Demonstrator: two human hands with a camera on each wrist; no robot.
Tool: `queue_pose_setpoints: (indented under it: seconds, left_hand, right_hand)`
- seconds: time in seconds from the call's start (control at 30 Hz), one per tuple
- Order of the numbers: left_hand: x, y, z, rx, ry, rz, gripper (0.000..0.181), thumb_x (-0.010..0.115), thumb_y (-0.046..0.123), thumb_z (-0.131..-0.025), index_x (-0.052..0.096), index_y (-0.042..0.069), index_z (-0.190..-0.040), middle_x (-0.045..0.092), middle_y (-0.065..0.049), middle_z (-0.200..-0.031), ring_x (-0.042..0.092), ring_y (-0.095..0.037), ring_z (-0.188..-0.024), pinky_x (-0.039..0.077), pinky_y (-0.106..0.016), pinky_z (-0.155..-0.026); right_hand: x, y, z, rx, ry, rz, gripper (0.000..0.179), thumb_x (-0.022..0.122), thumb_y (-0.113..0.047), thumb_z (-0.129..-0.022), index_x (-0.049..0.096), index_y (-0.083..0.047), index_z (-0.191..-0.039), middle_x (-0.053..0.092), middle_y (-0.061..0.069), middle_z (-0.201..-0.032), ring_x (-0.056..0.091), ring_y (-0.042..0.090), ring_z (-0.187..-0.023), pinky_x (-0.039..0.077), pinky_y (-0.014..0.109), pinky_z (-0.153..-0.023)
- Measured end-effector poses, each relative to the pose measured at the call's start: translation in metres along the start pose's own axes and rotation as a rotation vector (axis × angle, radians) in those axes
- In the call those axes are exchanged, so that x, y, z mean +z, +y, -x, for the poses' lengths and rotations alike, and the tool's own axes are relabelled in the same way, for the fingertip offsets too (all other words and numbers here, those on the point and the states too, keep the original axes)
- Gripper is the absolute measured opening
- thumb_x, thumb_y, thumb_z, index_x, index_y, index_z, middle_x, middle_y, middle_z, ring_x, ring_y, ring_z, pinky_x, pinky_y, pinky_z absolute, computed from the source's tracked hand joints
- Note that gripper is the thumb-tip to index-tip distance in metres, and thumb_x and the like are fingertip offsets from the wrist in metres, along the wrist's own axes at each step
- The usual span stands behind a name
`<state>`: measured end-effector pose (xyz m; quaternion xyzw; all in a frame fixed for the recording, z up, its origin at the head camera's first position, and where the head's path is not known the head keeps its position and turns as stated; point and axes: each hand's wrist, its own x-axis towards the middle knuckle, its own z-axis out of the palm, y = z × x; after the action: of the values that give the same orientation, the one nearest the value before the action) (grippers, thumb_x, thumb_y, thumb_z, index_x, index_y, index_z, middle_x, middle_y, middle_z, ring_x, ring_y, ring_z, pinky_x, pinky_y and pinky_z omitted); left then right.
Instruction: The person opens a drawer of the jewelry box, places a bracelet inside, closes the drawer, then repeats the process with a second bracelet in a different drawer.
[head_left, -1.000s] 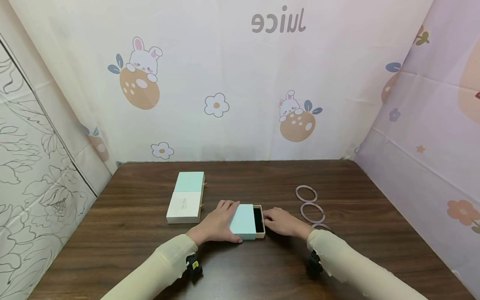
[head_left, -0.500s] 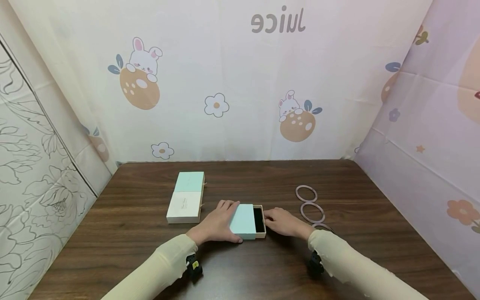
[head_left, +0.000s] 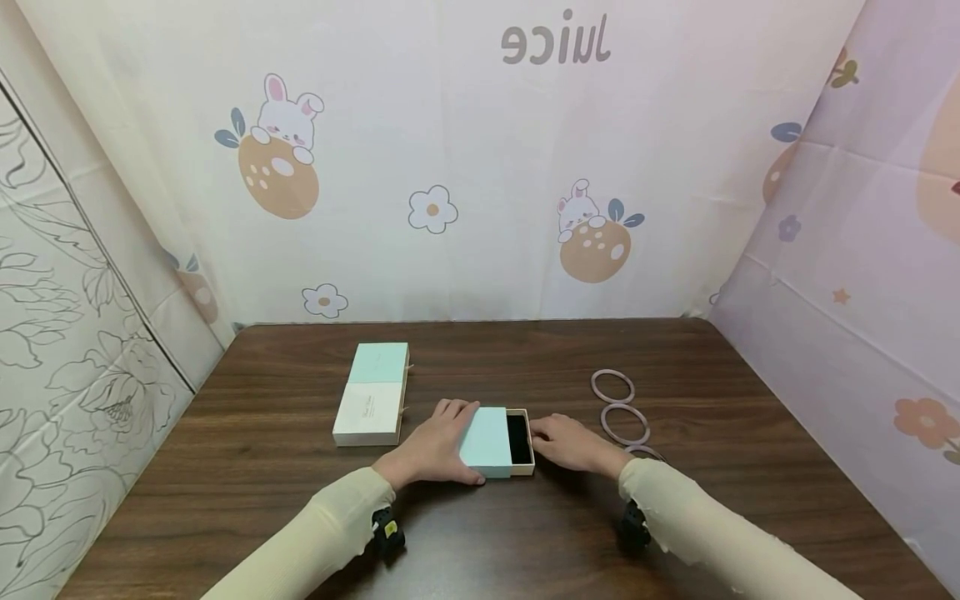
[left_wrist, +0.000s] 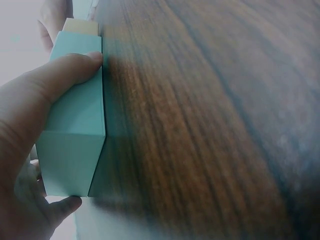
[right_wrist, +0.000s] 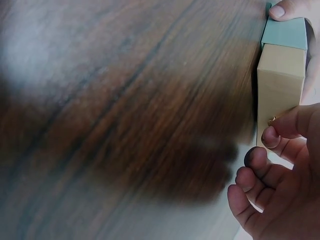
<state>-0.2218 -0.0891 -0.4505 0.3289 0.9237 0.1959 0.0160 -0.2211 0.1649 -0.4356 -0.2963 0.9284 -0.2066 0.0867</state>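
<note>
Pale fabric (head_left: 495, 125) printed with rabbits, fruit and flowers hangs behind a dark wood-grained table (head_left: 510, 542), where a mint-green cardboard sleeve (head_left: 487, 442) lies flat. Its left part is held in the left hand (head_left: 435, 442), which wraps round near side and end. From the sleeve's right end juts a cream, black-lined cardboard tray (head_left: 523, 471), partly out, so the sliding axis runs left to right, directly between the hands. Beyond the tray's outer end, the right hand (head_left: 566, 442) pinches a small golden tab (right_wrist: 271, 121). Left of the sleeve and farther back sit a white box (head_left: 367, 412) and a mint-green box (head_left: 381, 362); to its right lie thin mauve rings (head_left: 621, 406).
</note>
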Motion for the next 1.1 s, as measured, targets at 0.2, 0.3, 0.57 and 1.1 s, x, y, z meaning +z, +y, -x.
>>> queue_pose_setpoints:
  seconds: [0.2,0.3,0.57,1.1]
  left_hand:
    - [-0.0011,0.0005,0.0001,0.001,-0.001,-0.001,0.108,0.079,0.053,-0.065,0.031,0.002,-0.147,0.043,-0.01,-0.135,0.037,-0.023,-0.12,0.045,-0.038,-0.088]
    - [-0.0008,0.0,-0.0001,-0.001,-0.005,-0.001,0.108,0.079,0.053,-0.065,0.031,0.002,-0.147,0.042,-0.01,-0.136,0.037,-0.023,-0.12,0.045,-0.038,-0.089]
    - [-0.0007,-0.0001,-0.0002,0.002,-0.002,-0.004,0.108,0.08,0.053,-0.066,0.03,0.003,-0.147,0.042,-0.009,-0.136,0.037,-0.023,-0.121,0.044,-0.038,-0.09]
    - [0.0005,0.0002,0.0001,-0.001,0.007,-0.003,0.107,0.08,0.053,-0.065,0.031,0.003,-0.147,0.043,-0.008,-0.136,0.037,-0.023,-0.12,0.044,-0.038,-0.089]
  right_hand:
    - [-0.0005,0.0023,0.0015,0.011,0.009,0.01,0.023,0.048,-0.011,-0.093,0.049,-0.016,-0.071,0.04,-0.008,-0.061,0.04,0.012,-0.062,0.035,0.032,-0.064]
    - [-0.0009,0.0034,0.0026,0.011,0.01,0.009,0.023,0.048,-0.011,-0.094,0.048,-0.016,-0.071,0.04,-0.008,-0.061,0.04,0.011,-0.061,0.035,0.032,-0.063]
    - [-0.0025,0.006,0.0061,0.001,0.008,-0.003,0.024,0.048,-0.01,-0.093,0.048,-0.016,-0.07,0.039,-0.008,-0.059,0.037,0.009,-0.056,0.034,0.029,-0.059]
    - [-0.0071,0.0098,0.0099,-0.003,-0.008,-0.001,0.019,0.05,-0.012,-0.094,0.052,-0.015,-0.075,0.043,-0.007,-0.065,0.043,0.013,-0.067,0.036,0.033,-0.063]
